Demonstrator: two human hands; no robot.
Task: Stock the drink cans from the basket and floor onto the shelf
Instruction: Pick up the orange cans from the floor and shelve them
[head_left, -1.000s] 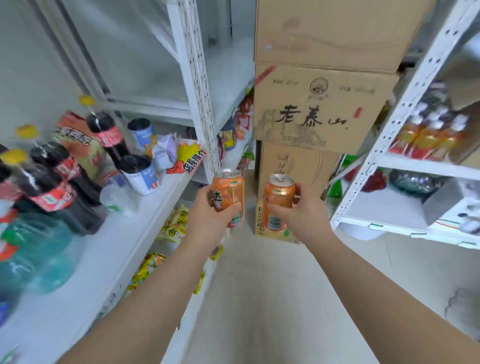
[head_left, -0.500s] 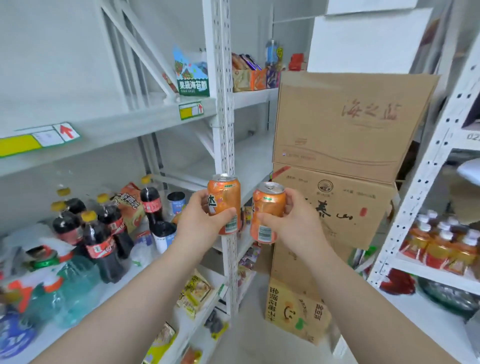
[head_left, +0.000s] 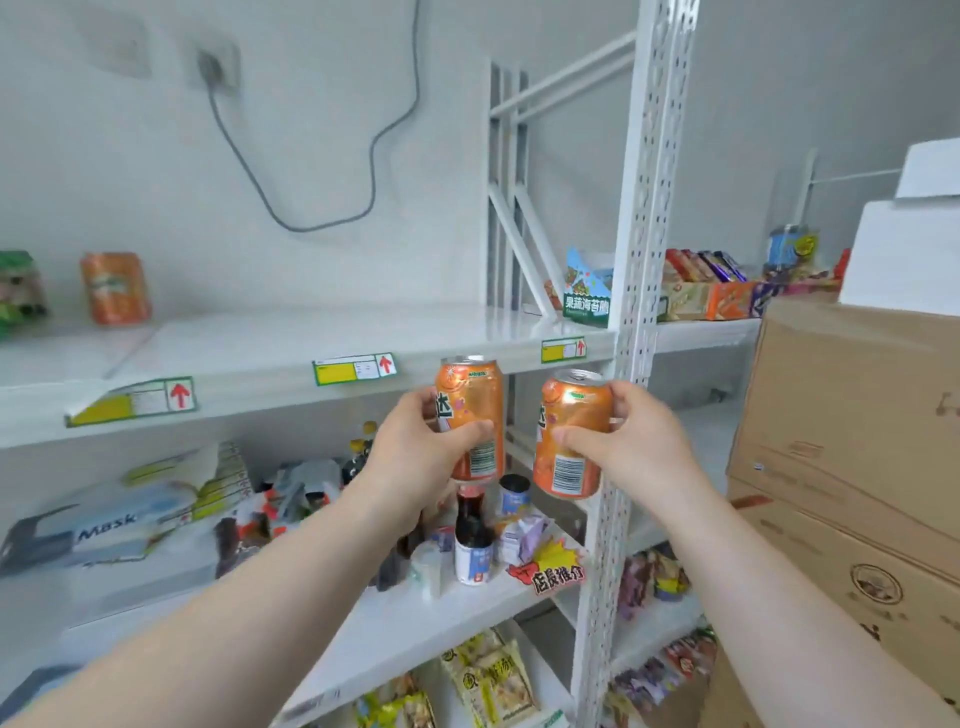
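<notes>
While both arms reach forward in the head view, each hand grips one orange drink can in front of the white shelf unit. The left hand is closed around the left can, thumb across the label near the barcode, fingers wrapped behind; this can stands upright, its top level with the front edge of the upper shelf. The right hand is closed around the right can, thumb on the label, fingers over the far side; this can tilts slightly, top leaning right, and sits just in front of the perforated upright post. The two cans are near each other but apart.

On the upper shelf, a further orange can stands well to the left, blurred. Yellow price labels with red arrows line the shelf's front edge. A green snack display box stands beside the post. On the shelf below, dark bottles, small cups and a mask package lie mixed. Cardboard boxes are stacked at right. A grey cable hangs on the wall.
</notes>
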